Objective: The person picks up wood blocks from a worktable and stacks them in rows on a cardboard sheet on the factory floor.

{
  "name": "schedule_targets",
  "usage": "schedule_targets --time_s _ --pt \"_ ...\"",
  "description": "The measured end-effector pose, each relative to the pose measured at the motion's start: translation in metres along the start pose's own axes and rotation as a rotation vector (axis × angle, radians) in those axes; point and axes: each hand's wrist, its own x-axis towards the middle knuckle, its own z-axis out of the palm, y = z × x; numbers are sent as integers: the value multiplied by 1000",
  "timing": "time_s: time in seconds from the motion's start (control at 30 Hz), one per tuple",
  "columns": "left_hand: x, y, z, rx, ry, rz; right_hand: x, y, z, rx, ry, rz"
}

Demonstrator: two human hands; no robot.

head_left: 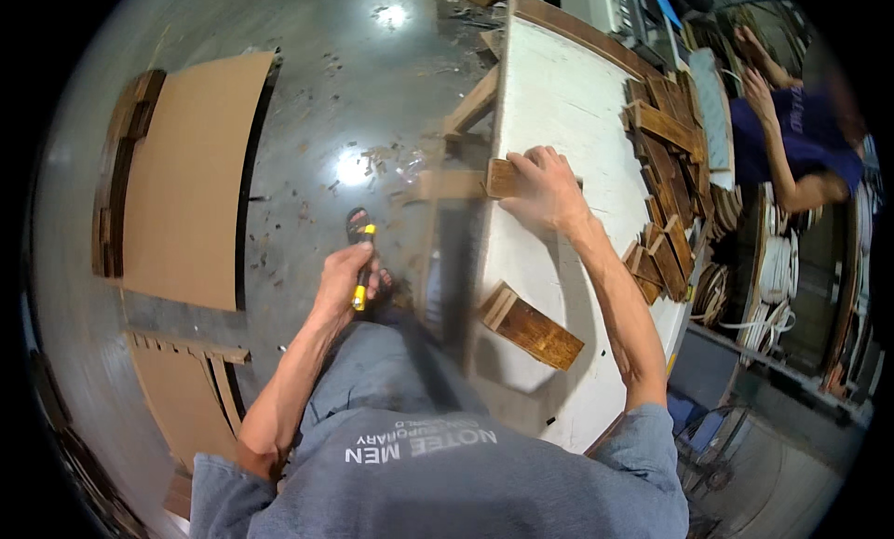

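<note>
My left hand (348, 275) is closed round a slim yellow-and-black tool (362, 276) that looks like a utility knife, held off the left side of the white table. Over the white tabletop (570, 111), my right hand (546, 187) grips a short brown wooden block (502, 178) from above. The block's end sticks out past my thumb at the table's left edge; the fingers are slightly blurred. Nearer to me lies a second stack of brown wooden pieces (533, 329), set at a slant on the table, touched by neither hand.
Many brown wooden pieces (666, 148) are heaped along the table's right side. Brown board (193, 185) covers a stack on the floor at left. Scraps litter the grey floor (317, 92). Across the table, another person (796, 129) works beside racks of coiled strips (775, 260).
</note>
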Motion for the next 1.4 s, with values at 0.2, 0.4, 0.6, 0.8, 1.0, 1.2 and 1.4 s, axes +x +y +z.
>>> schedule_targets --time_s 0.2,0.4,0.6,0.8,1.0,1.2,1.4 --pt "-21 24 42 129 -168 52 3 -40 47 118 155 51" --pt "-15 45 87 141 -210 39 2 -38 57 127 232 14" --pt "-1 37 90 313 -191 21 5 -33 59 139 256 -7" --pt "-4 52 95 356 -199 -22 5 -29 60 173 242 13" --pt "26 21 73 225 -247 -147 2 -28 66 168 234 20" --pt "63 -74 34 54 -165 -347 3 -25 68 124 274 -62" --pt "47 7 50 78 -136 -109 5 -29 59 144 258 -41"
